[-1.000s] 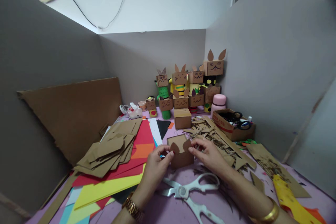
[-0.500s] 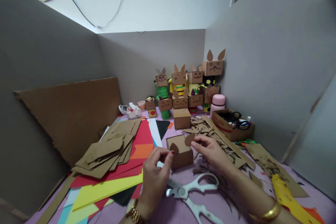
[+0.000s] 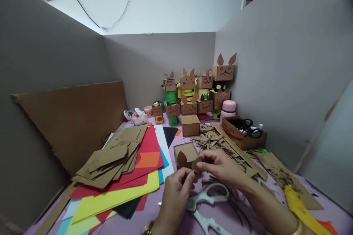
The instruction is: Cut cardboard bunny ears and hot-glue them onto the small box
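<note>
The left hand [image 3: 176, 192], fingers nearly closed, hold unclear, sits near the cardboard box [image 3: 188, 149]; at the box's near right corner, the cardboard ear [image 3: 196, 163] is left of the right hand [image 3: 222, 165], pinched in its fingertips.

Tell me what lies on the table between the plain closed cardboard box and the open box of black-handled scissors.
The head view shows a loose heap of cardboard scraps and, nearer the scissors box, a long cardboard strip.
</note>
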The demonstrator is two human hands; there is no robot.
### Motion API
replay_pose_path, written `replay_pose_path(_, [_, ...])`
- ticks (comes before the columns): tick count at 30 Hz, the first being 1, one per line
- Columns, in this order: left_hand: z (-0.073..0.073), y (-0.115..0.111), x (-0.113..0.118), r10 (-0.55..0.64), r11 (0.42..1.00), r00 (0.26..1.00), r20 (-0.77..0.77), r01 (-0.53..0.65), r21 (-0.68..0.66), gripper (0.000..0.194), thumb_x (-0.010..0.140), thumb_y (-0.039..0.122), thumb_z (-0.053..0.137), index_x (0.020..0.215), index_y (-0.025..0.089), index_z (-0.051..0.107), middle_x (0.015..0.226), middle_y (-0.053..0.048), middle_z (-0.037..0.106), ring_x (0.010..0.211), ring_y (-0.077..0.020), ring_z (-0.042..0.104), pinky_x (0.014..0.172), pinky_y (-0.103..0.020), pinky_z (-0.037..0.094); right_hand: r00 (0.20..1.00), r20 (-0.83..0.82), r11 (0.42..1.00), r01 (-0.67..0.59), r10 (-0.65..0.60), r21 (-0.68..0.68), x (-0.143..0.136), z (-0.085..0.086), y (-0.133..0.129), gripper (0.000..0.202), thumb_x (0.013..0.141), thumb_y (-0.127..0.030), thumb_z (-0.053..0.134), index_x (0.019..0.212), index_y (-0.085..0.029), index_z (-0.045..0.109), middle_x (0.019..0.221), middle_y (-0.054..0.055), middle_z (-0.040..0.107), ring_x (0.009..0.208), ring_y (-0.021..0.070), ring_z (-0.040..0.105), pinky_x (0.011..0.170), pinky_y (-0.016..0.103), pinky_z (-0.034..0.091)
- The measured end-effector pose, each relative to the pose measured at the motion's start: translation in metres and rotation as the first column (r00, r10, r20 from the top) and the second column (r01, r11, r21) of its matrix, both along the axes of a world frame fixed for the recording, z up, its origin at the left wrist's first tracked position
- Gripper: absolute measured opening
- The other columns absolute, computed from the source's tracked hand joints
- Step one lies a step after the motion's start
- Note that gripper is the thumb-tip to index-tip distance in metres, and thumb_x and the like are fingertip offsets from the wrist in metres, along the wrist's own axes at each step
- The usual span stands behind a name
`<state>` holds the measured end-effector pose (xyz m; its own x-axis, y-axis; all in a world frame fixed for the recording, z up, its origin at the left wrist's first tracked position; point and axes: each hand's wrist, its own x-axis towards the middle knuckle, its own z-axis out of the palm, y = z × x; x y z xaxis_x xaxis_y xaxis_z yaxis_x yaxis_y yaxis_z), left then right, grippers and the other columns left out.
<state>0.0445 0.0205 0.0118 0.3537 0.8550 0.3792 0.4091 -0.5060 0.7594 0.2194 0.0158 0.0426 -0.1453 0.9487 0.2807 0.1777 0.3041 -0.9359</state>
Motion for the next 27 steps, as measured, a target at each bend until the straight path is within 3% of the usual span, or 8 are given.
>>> replay_pose_path(2, [-0.005, 0.001, -0.001, -0.021, 0.995, 0.997, -0.074, 0.028, 0.093, 0.026, 0.091, 0.028, 0.046, 0.081, 0.016, 0.067, 0.072, -0.006, 0.072, 0.066, -0.0194, 0.068, 0.062, -0.026, 0.052, 0.995, 0.008, 0.994, 0.097, -0.097, 0.043, 0.009, 0.004, 0.002, 0.018, 0.078, -0.034, 0.063, 0.073, -0.017, 0.064, 0.069, 0.000, 0.066, 0.066, 0.0144, 0.058, 0.063, 0.026, 0.043])
replay_pose_path(4, [-0.012, 0.004, -0.002, -0.043, 0.978, 0.988, -0.147, 0.072, 0.197, 0.025, 0.091, 0.022, 0.045, 0.101, 0.015, 0.066, 0.094, -0.011, 0.075, 0.086, -0.0244, 0.070, 0.078, -0.034, 0.054, 0.982, 0.010, 0.980, 0.186, -0.188, 0.076, 0.016, 0.006, 0.004, 0.019, 0.080, -0.036, 0.060, 0.079, -0.017, 0.065, 0.074, 0.001, 0.067, 0.070, 0.0151, 0.058, 0.066, 0.027, 0.042])
replay_pose_path(7, [-0.020, 0.012, -0.003, -0.039, 0.944, 0.968, -0.250, 0.118, 0.309, 0.038, 0.091, 0.013, 0.039, 0.125, 0.011, 0.055, 0.110, -0.018, 0.071, 0.096, -0.0295, 0.069, 0.084, -0.045, 0.055, 0.977, 0.029, 0.974, 0.207, -0.211, 0.091, 0.021, 0.004, 0.008, 0.020, 0.080, -0.036, 0.060, 0.080, -0.017, 0.066, 0.077, 0.003, 0.069, 0.073, 0.0164, 0.060, 0.068, 0.027, 0.043])
replay_pose_path(12, [-0.021, 0.019, -0.002, 0.031, 0.908, 0.936, -0.350, 0.121, 0.402, 0.042, 0.086, -0.001, 0.036, 0.121, 0.011, 0.057, 0.105, -0.018, 0.072, 0.091, -0.0290, 0.070, 0.079, -0.045, 0.058, 0.983, 0.053, 0.980, 0.171, -0.177, 0.102, 0.013, -0.006, 0.013, 0.018, 0.078, -0.033, 0.062, 0.077, -0.017, 0.068, 0.071, 0.002, 0.068, 0.068, 0.0152, 0.058, 0.065, 0.026, 0.043])
replay_pose_path(17, [-0.019, 0.019, 0.000, 0.079, 0.887, 0.928, -0.363, 0.101, 0.450, 0.037, 0.088, 0.002, 0.039, 0.117, 0.018, 0.057, 0.099, -0.011, 0.074, 0.085, -0.0225, 0.072, 0.073, -0.033, 0.060, 0.984, 0.040, 0.981, 0.172, -0.176, 0.095, 0.009, -0.011, 0.015, 0.017, 0.077, -0.033, 0.061, 0.075, -0.017, 0.068, 0.071, 0.001, 0.067, 0.068, 0.0150, 0.057, 0.065, 0.026, 0.043])
replay_pose_path(27, [-0.014, 0.018, 0.004, 0.108, 0.885, 0.940, -0.323, 0.057, 0.463, 0.029, 0.091, 0.008, 0.039, 0.109, 0.017, 0.059, 0.093, -0.008, 0.075, 0.080, -0.0201, 0.073, 0.069, -0.028, 0.059, 0.981, -0.021, 0.977, 0.196, -0.195, 0.080, 0.006, -0.017, 0.016, 0.016, 0.077, -0.031, 0.061, 0.077, -0.018, 0.069, 0.078, 0.003, 0.071, 0.075, 0.0171, 0.063, 0.071, 0.028, 0.048])
